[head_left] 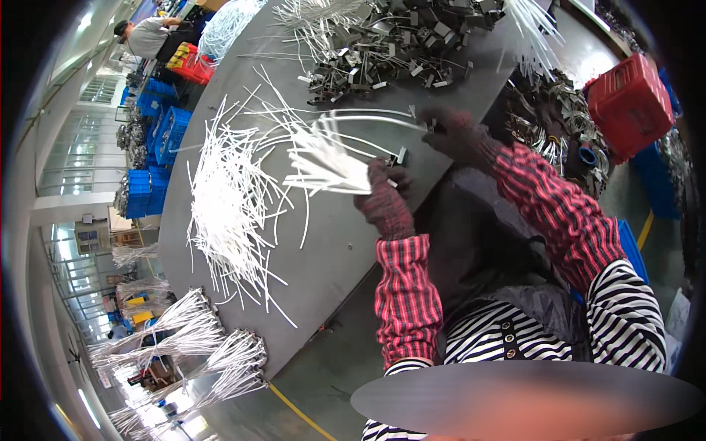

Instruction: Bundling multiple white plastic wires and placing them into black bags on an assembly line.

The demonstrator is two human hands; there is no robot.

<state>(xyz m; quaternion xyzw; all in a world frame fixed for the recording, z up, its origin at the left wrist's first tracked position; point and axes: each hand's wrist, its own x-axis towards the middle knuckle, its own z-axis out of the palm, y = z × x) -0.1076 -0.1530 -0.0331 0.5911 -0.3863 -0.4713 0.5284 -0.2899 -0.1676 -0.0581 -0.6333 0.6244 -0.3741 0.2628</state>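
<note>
My left hand (388,202), in a dark glove, is closed round one end of a bunch of thin white strips (323,163) that fan out over the table to the left. My right hand (454,136), gloved too, is closed at the end of a longer white strip (379,117), where a small dark part shows at the fingertips. Just beyond the left hand lies a small metal clip (399,156) on a strip end. A large heap of loose white strips (232,198) covers the table's left part. Whether the strips are tubes or wires I cannot tell.
Small dark metal clips (397,48) are piled at the far side of the grey table (323,272). White bundles (213,353) hang past its left edge. To the right stand a red crate (631,106) and more metal parts (548,121). A person (147,37) is at the far left.
</note>
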